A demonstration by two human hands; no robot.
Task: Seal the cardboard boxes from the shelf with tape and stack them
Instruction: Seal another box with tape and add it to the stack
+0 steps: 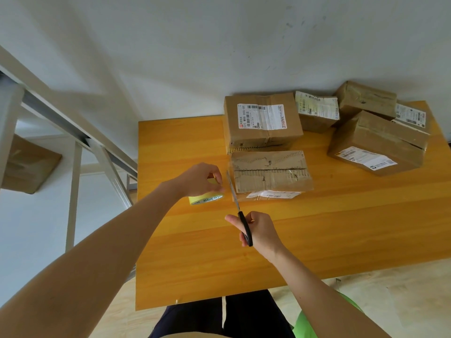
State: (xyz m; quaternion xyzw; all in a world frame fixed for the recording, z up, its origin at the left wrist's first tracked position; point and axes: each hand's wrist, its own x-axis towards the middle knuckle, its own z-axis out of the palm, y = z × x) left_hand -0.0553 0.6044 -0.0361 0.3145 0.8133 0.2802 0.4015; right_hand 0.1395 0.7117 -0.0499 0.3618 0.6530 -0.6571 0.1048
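Two bare hands work over an orange wooden table [195,264]. Left hand [200,179] curls its fingers over a yellow tape roll [206,198] lying on the table. Right hand [258,230] grips black-handled scissors [240,211], blades pointing away into the gap between the roll and a flat, worn cardboard box [271,172] just beside it. Touching that box behind is a taller labelled box [261,120]. Further right, a small box [317,113] and a cluster of boxes [378,142] fill the far corner. At left, a metal shelf [73,132] carries another box [29,164].
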